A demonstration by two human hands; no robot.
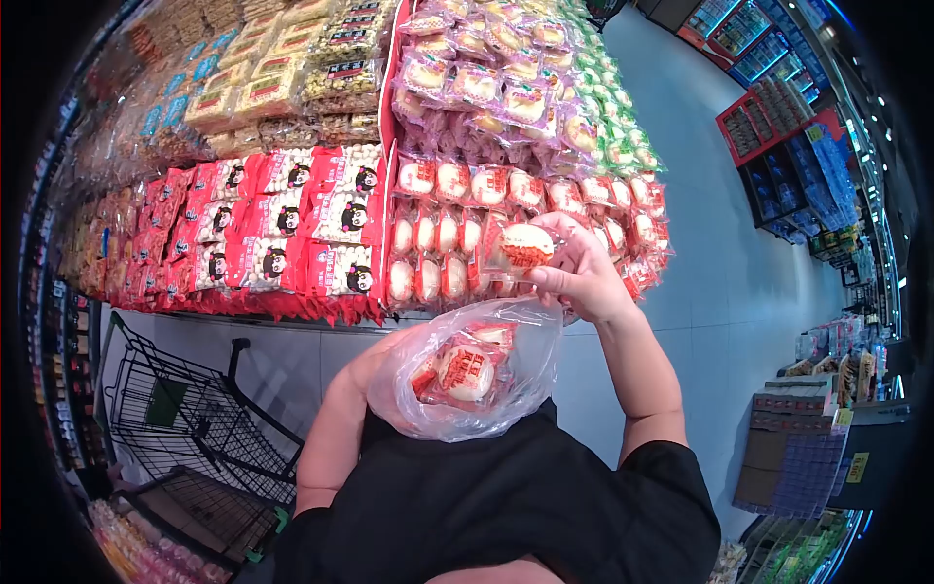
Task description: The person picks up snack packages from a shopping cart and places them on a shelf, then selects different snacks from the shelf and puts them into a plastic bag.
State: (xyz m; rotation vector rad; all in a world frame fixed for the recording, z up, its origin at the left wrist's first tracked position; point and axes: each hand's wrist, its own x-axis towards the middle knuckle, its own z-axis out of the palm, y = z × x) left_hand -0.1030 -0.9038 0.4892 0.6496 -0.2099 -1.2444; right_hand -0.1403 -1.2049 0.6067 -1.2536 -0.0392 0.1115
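My right hand [584, 268] pinches a round wrapped pastry [523, 246] with red print on its clear wrapper, in front of the display and above the bag's mouth. Beneath it a clear plastic bag [409, 414] hangs wide at the top, in front of my black shirt. Several similar wrapped pastries [465, 372] lie inside the bag. My left hand [381, 352] holds the bag from its left side; the film covers most of its fingers. Rows of the same red-printed pastries [452, 234] fill the display section just beyond my right hand.
Purple-wrapped pastries [477, 83] and green packs [613, 97] are piled farther back. Red-and-white snack bags [287, 219] fill the left section. A black shopping cart [185, 409] stands at lower left. A grey aisle floor [696, 243] runs along the right, with stacked boxes [793, 448] beyond.
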